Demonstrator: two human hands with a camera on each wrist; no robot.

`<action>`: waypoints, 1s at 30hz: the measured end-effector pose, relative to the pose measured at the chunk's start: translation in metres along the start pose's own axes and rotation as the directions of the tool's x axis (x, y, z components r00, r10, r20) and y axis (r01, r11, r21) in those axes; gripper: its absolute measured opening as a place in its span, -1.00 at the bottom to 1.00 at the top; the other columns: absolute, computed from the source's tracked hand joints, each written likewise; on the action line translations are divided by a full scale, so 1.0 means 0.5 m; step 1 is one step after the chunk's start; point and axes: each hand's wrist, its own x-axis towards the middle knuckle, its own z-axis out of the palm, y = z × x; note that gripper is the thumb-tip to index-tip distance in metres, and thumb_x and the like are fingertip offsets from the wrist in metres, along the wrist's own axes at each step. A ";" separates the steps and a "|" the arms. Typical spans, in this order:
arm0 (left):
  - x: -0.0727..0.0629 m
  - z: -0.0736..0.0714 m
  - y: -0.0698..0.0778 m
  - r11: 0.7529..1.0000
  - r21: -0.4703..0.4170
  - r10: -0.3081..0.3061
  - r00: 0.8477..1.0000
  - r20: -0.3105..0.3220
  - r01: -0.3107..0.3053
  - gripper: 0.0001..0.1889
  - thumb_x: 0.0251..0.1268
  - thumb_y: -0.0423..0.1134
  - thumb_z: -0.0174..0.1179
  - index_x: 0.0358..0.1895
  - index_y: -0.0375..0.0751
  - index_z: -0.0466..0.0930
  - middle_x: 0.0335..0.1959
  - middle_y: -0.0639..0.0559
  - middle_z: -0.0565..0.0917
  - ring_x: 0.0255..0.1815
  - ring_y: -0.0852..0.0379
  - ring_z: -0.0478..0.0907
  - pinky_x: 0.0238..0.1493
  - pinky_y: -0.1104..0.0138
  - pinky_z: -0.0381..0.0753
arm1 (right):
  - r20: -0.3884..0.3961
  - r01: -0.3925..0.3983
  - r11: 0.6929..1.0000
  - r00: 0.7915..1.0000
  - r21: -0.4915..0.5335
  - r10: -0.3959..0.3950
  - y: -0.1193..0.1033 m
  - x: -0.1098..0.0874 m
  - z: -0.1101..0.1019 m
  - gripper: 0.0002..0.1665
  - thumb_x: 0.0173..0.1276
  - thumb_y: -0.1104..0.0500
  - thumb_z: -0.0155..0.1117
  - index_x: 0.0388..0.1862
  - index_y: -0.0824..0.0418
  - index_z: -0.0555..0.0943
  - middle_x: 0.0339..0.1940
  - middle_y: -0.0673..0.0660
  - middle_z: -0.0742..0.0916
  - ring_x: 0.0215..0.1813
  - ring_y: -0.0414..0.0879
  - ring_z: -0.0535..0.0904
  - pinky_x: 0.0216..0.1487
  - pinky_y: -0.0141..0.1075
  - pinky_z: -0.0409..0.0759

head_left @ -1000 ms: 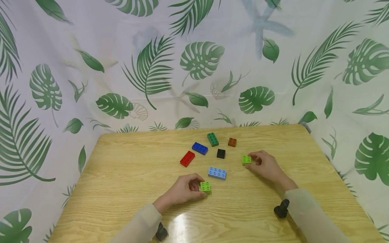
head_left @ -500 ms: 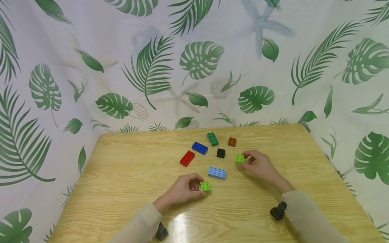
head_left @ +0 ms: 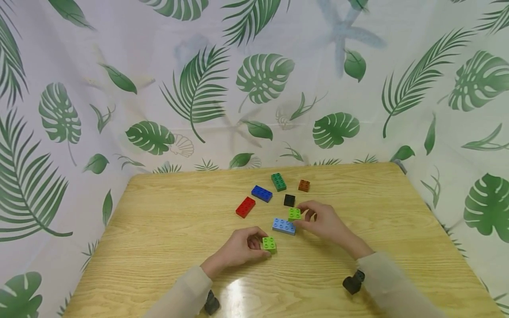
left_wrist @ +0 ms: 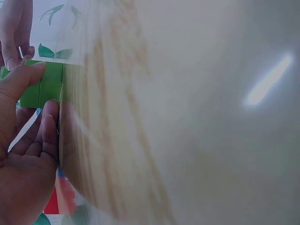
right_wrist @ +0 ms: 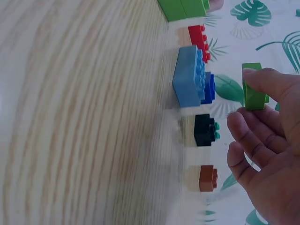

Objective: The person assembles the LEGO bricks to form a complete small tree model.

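Note:
My left hand [head_left: 241,248] grips lime-green toy bricks [head_left: 269,244] at the table's middle; the left wrist view shows a seam, as of two square bricks stacked. Thumb and fingers hold the stack from either side. Farther right, my right hand [head_left: 327,223] pinches another lime-green brick [head_left: 294,214] with four studs. In the right wrist view this brick [right_wrist: 253,86] is raised off the table, between thumb and fingers. A light-blue brick [head_left: 284,226] lies just left of my right fingertips, and a black brick [head_left: 289,200] lies behind them.
Behind the hands lie a red brick [head_left: 245,207], a dark-blue brick [head_left: 261,193], a green brick [head_left: 279,181] and a small brown brick [head_left: 304,185]. The wooden table [head_left: 167,212] meets a leaf-patterned cloth [head_left: 214,150] at its back edge.
My right hand has carried its lime-green brick leftward, from the right of the black brick to beside the light-blue brick. My left hand and its bricks have stayed in place.

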 end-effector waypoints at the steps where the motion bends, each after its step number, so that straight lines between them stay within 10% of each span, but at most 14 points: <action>1: 0.000 0.000 0.000 1.000 0.001 -0.002 1.000 0.000 0.002 -0.59 0.26 -0.14 0.54 0.14 -0.07 0.69 -0.29 0.17 0.71 -0.32 0.29 0.61 -0.24 0.43 0.62 | 0.008 0.001 1.000 1.000 0.003 -0.001 -0.004 0.000 0.003 -0.50 0.38 0.07 0.53 0.21 0.26 0.67 -0.07 0.12 0.76 -0.19 -0.16 0.59 -0.31 -0.35 0.52; 17: 0.000 0.001 -0.006 1.000 -0.001 0.010 1.000 -0.002 -0.010 -0.61 0.26 -0.14 0.54 0.12 -0.06 0.69 -0.30 0.17 0.71 -0.34 0.30 0.61 -0.26 0.44 0.62 | 0.036 0.219 0.974 0.974 0.064 -0.222 -0.045 -0.007 0.056 -0.56 0.32 0.24 0.56 0.16 0.23 0.70 -0.09 0.11 0.75 -0.28 -0.27 0.60 -0.31 -0.39 0.59; 30: 0.001 0.000 -0.004 1.000 0.006 0.023 1.000 0.001 -0.023 -0.60 0.27 -0.14 0.54 0.12 -0.06 0.68 -0.26 0.15 0.73 -0.33 0.31 0.63 -0.24 0.44 0.64 | 0.116 0.204 0.968 0.968 0.148 -0.221 -0.060 -0.013 0.087 -0.54 0.35 0.17 0.55 0.18 0.24 0.69 -0.09 0.08 0.77 -0.25 -0.23 0.62 -0.22 -0.38 0.63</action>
